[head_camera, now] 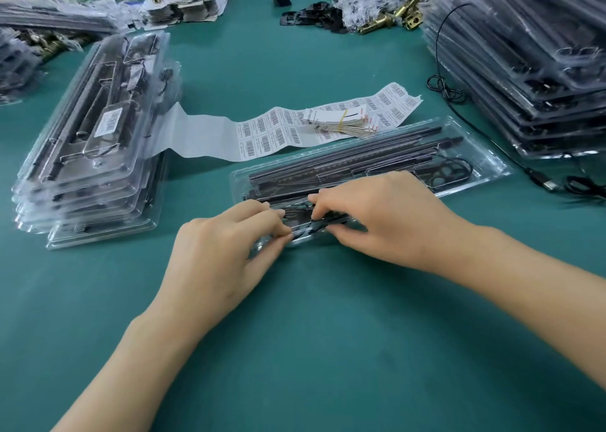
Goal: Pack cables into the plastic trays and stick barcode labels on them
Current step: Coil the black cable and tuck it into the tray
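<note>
Both hands work at the near end of one clear plastic tray (485, 166), which lies on the green worktop (295, 333) directly in front of them and runs away to the right. The left hand (223, 251) has its fingers curled, and its thumb and forefinger pinch a thin black cable (323, 225). The right hand (377, 215), just beside it, also has bent fingers and pinches the same cable from the other side. The cable sits over the tray's near compartment, but I cannot tell if it is fully inside.

I judge that the step in hand is the packing: the cable is being folded and pressed into its pocket. No label is visible on this tray, though the hands hide a part of it.

The strip of barcode labels (272, 133) lies just beyond the hands. The next move probably calls for seating the cable flat, then freeing one hand to peel a label from that strip. A stack of packed trays (91, 129), the top one labelled, stands to the left of the left hand.
</note>
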### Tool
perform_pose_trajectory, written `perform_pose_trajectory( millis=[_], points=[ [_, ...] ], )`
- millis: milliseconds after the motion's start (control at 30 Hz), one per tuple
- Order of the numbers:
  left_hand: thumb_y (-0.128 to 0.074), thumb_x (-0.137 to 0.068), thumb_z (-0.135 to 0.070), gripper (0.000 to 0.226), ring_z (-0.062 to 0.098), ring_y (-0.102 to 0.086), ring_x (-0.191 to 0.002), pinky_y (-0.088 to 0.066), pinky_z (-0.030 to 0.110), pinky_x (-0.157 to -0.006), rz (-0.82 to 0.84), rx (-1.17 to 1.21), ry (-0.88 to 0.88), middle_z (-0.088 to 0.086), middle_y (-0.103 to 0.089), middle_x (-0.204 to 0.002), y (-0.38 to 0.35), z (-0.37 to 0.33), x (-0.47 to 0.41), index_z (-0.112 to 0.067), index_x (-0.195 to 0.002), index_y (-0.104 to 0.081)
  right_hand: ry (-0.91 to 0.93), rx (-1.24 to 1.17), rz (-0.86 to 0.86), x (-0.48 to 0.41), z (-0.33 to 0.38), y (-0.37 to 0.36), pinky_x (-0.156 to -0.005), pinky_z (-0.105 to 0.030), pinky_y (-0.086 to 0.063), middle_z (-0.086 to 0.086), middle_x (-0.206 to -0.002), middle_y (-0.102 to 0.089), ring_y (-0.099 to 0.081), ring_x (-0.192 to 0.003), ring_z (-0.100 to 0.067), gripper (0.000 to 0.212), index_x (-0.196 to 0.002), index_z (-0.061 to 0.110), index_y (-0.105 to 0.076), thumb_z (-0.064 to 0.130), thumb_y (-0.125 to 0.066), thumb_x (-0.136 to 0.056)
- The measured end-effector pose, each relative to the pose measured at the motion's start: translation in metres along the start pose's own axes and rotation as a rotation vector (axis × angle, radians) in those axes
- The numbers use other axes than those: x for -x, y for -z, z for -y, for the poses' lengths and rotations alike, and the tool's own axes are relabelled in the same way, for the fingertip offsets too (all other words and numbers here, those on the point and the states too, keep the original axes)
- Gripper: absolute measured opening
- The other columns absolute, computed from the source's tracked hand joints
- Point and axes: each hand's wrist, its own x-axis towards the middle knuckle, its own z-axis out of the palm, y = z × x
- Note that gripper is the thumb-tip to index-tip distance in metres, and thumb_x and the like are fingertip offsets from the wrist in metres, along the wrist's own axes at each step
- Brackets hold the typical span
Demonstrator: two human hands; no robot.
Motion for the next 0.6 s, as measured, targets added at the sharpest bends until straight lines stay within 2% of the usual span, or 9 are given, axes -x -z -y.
perform_pose_trajectory(
  millis=[100,167,233,300,367,433,467,600],
  points=[
    [-0.067,-0.094,-0.032,0.014,0.028,-0.074,-0.080,-0.055,0.040,-0.054,0.015,-0.024,-0.020,-0.011,-0.072,-0.100,0.001,0.000,-0.001,-0.022,-0.087,-0.073,0.149,0.290,0.082,-0.008,0.003,0.004,-0.063,-0.040,-0.050,0.007,-0.093,-0.063,-0.063,-0.087,-0.022,0.018,-0.107,0.025,-0.055,0.022,-0.039,-0.098],
    [-0.064,-0.096,-0.033,0.015,0.029,-0.073,-0.078,-0.053,0.039,-0.052,0.027,-0.060,-0.026,-0.010,-0.071,-0.099,0.002,-0.001,-0.001,-0.022,-0.087,-0.070,0.193,0.303,0.116,-0.012,-0.002,0.008,-0.062,-0.040,-0.051,0.007,-0.091,-0.060,-0.061,-0.085,-0.022,0.016,-0.105,0.025,-0.053,0.027,-0.038,-0.099],
    [-0.062,-0.097,-0.035,0.016,0.027,-0.073,-0.079,-0.052,0.038,-0.049,0.033,-0.084,-0.023,-0.010,-0.069,-0.097,0.002,-0.001,0.001,-0.024,-0.086,-0.068,0.187,0.248,0.145,-0.009,-0.012,0.012,-0.065,-0.040,-0.053,0.011,-0.105,-0.066,-0.064,-0.097,-0.019,0.023,-0.115,0.028,-0.056,0.037,-0.040,-0.100],
    [-0.061,-0.095,-0.035,0.014,0.023,-0.073,-0.079,-0.051,0.036,-0.050,0.028,-0.114,-0.019,-0.012,-0.069,-0.095,0.003,-0.004,0.001,-0.027,-0.086,-0.067,0.099,0.128,0.111,0.002,-0.023,0.012,-0.072,-0.039,-0.056,0.013,-0.123,-0.068,-0.065,-0.110,-0.015,0.029,-0.123,0.031,-0.060,0.041,-0.048,-0.099],
    [-0.062,-0.093,-0.035,0.010,0.020,-0.071,-0.079,-0.052,0.034,-0.061,0.005,-0.153,-0.039,-0.013,-0.068,-0.091,0.003,-0.007,-0.003,-0.029,-0.087,-0.067,-0.018,-0.013,0.046,0.014,-0.028,0.005,-0.081,-0.040,-0.057,0.018,-0.137,-0.063,-0.064,-0.118,-0.008,0.029,-0.124,0.033,-0.064,0.041,-0.058,-0.097],
    [-0.066,-0.092,-0.037,0.010,0.019,-0.067,-0.086,-0.051,0.035,-0.077,0.007,-0.167,-0.087,-0.013,-0.067,-0.094,-0.001,-0.011,-0.010,-0.029,-0.093,-0.070,-0.100,-0.108,-0.031,0.020,-0.029,-0.004,-0.085,-0.041,-0.058,0.024,-0.140,-0.059,-0.063,-0.120,-0.002,0.028,-0.122,0.036,-0.066,0.040,-0.065,-0.094],
    [-0.068,-0.093,-0.038,0.012,0.019,-0.067,-0.090,-0.051,0.037,-0.081,0.022,-0.162,-0.106,-0.012,-0.068,-0.097,-0.004,-0.014,-0.015,-0.028,-0.098,-0.072,-0.131,-0.138,-0.063,0.022,-0.028,-0.008,-0.085,-0.041,-0.058,0.025,-0.139,-0.060,-0.063,-0.118,-0.001,0.028,-0.121,0.036,-0.067,0.039,-0.067,-0.093],
    [-0.072,-0.091,-0.031,0.012,0.019,-0.068,-0.088,-0.056,0.039,-0.063,0.078,-0.151,-0.147,-0.011,-0.071,-0.098,-0.010,-0.024,-0.030,-0.028,-0.101,-0.078,-0.185,-0.204,-0.158,0.025,-0.022,-0.019,-0.085,-0.040,-0.058,0.025,-0.136,-0.062,-0.063,-0.119,0.001,0.029,-0.119,0.036,-0.067,0.039,-0.066,-0.090]
  ],
)
